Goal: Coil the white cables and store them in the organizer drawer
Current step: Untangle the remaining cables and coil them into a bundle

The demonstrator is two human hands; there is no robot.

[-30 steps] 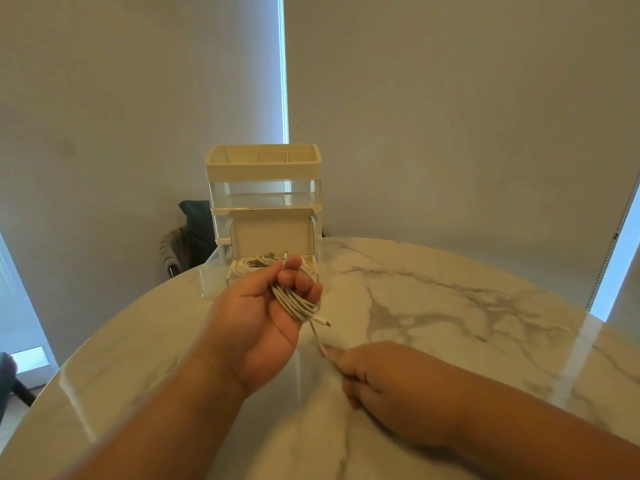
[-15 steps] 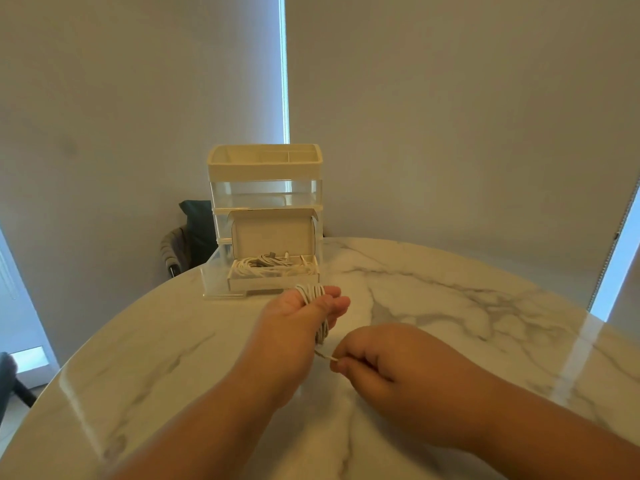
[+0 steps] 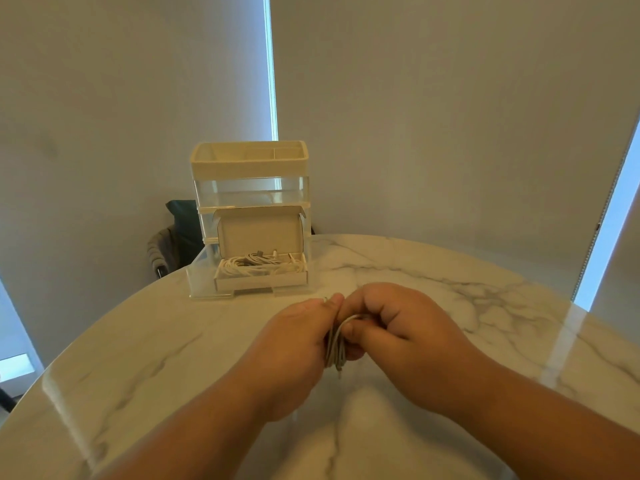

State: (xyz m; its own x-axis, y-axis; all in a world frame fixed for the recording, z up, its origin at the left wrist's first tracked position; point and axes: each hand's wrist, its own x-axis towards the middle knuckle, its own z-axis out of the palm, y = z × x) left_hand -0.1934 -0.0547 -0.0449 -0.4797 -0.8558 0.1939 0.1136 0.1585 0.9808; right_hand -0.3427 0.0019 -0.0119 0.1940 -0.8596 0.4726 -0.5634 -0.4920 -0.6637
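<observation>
Head camera looks down on two hands meeting low over the marble table. The left hand grips a coiled white cable, and the right hand presses in against it with fingers curled, pinching the same coil, so the hands touch and both clamp the bundle. A short loose end hangs under the coil. Straight ahead of the hands, past a strip of bare marble, stands the organizer near the table's far rim. Its clear bottom drawer is pulled out toward the hands and holds an open cardboard box heaped with more white cables, its lid upright behind them. Bare tabletop spreads outward from each hand to the curved edge — widest to the right. Beyond the rim, ahead-left of the left hand, a chair back shows.
</observation>
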